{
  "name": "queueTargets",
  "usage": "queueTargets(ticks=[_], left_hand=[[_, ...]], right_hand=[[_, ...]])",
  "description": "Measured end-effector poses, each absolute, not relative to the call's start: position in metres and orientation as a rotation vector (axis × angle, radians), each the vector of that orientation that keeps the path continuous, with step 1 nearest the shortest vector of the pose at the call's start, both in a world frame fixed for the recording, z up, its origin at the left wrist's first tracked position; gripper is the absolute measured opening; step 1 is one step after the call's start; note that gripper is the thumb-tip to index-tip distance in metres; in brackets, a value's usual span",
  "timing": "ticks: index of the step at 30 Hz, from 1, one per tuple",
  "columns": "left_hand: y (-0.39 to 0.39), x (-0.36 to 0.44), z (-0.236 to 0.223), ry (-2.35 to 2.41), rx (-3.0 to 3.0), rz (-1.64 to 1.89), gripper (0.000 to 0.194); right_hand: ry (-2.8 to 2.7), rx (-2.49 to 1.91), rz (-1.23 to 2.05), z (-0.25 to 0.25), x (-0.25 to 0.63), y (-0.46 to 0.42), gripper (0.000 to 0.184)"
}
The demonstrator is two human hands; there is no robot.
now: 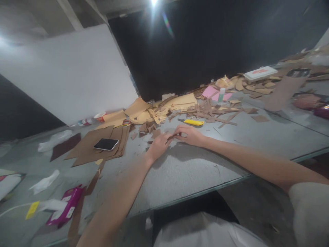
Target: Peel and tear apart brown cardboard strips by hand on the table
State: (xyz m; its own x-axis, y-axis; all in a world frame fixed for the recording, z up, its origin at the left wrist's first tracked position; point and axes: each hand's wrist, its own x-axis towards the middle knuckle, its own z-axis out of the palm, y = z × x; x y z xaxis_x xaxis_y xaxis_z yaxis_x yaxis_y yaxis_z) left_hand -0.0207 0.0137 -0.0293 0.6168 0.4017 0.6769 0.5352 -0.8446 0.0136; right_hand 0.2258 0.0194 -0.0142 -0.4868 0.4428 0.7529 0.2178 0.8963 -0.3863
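Close together over the middle of the table, my left hand (159,146) and my right hand (189,134) meet at the fingertips. Both are closed on a small dark brown piece (171,137), which looks like cardboard or paper; the fingers hide most of it. Just behind my right hand lies a yellow utility knife (192,122), apart from the fingers. Brown scraps (148,128) are scattered behind my left hand.
At left, a phone (106,144) rests on stacked brown sheets (87,146). A magenta tissue pack (66,207) lies nearer. Cut strips (210,109), pink paper (210,92), a glue stick (221,95) and a tall bottle (286,90) stand or lie behind and right. The table's front edge (195,192) is close.
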Motion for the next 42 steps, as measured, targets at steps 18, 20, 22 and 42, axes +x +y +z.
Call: queueTargets(ticks=[18, 20, 22, 42], left_hand=[[0.0128, -0.0201, -0.03, -0.984, -2.66, -1.151, 0.035], [0.0128, -0.0206, -0.0301, -0.973, -2.655, -1.146, 0.033], [0.0128, -0.0207, -0.0302, -0.957, -2.649, -1.145, 0.032], [0.0147, -0.0209, -0.0348, -1.062, -2.651, -1.147, 0.037]], right_hand=[[-2.017, -0.551, 0.275, -0.0196, 0.2225, 0.0165, 0.014], [-2.016, -0.542, 0.294, -0.0199, 0.2222, 0.0167, 0.015], [-2.003, -0.544, 0.312, -0.0194, 0.2218, 0.0163, 0.017], [-1.952, -0.652, 0.325, -0.0184, 0.2197, 0.0157, 0.022]])
